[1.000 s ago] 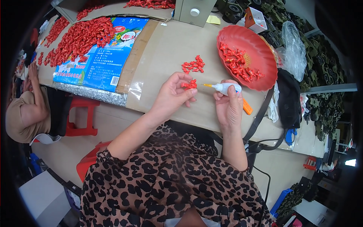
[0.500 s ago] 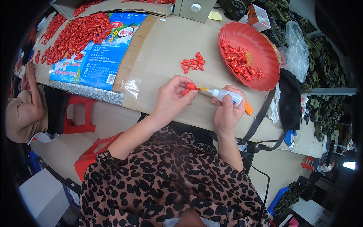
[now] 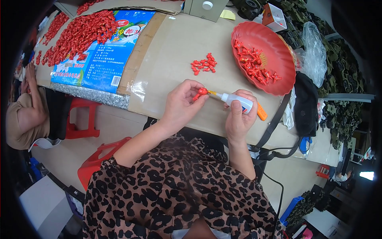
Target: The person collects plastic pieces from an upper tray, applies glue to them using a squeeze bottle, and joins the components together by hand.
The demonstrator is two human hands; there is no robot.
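Note:
Between the thumb and fingers of my left hand (image 3: 184,102) is a small shiny red figurine (image 3: 202,92). My right hand (image 3: 240,117) is wrapped round a white squeeze glue bottle (image 3: 241,102), tipped on its side. The bottle's thin yellowish nozzle (image 3: 213,93) points left and meets the figurine, or comes very close to it. Beyond my hands lies a little heap of red pieces (image 3: 203,64) on the table. A red scalloped bowl (image 3: 278,51) at the right holds several red figurines (image 3: 254,63).
Many red pieces (image 3: 85,36) cover part of a blue printed cardboard sheet (image 3: 103,67) at the left. An orange tool (image 3: 261,112) lies beside my right hand. A black bag (image 3: 306,103) with a strap rests at the table's right. Another person (image 3: 30,115) sits far left.
Both hands keep nearly the same place and grip. The figurine is turned slightly in my left fingers, and the nozzle stays at it. The whole view has shifted a little.

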